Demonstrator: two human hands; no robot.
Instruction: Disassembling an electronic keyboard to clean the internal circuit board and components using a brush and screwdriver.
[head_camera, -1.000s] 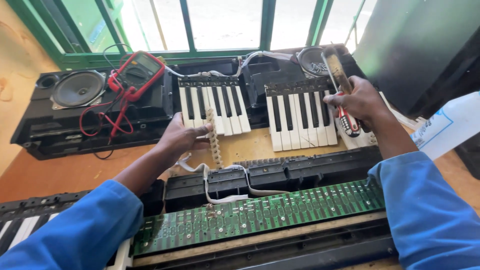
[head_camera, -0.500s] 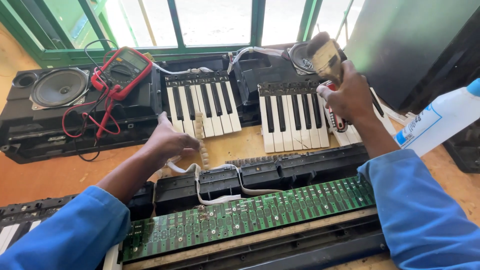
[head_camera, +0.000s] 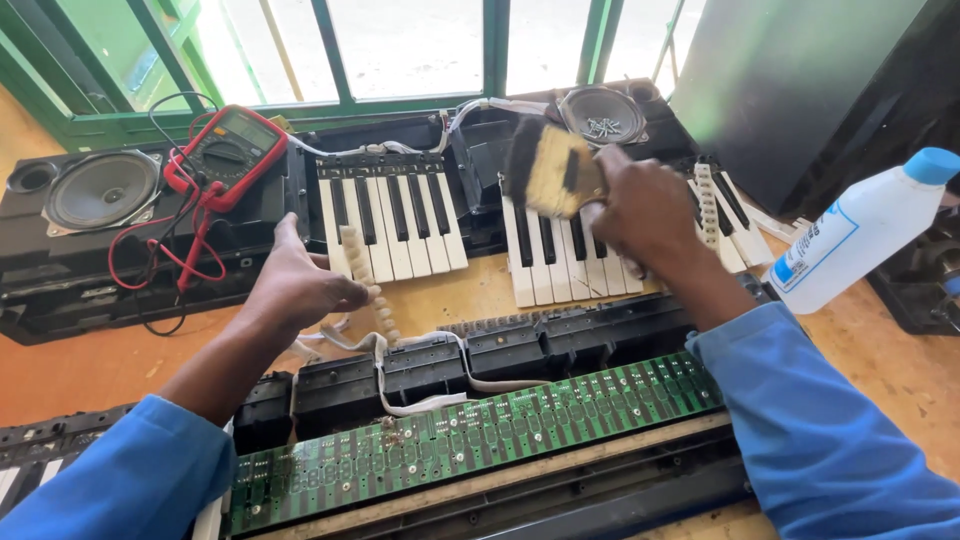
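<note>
Head view: left hand (head_camera: 300, 285) pinches a pale rubber contact strip (head_camera: 368, 285) — fingers closed on it; right hand (head_camera: 640, 205) grips a paintbrush (head_camera: 550, 170) over the piano keys (head_camera: 560, 265).

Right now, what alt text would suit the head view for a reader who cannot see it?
Over a dismantled keyboard, the right hand holds a paintbrush above a block of piano keys, while the left hand holds a pale rubber contact strip. A green circuit board lies nearest; a red multimeter sits beyond.
</note>
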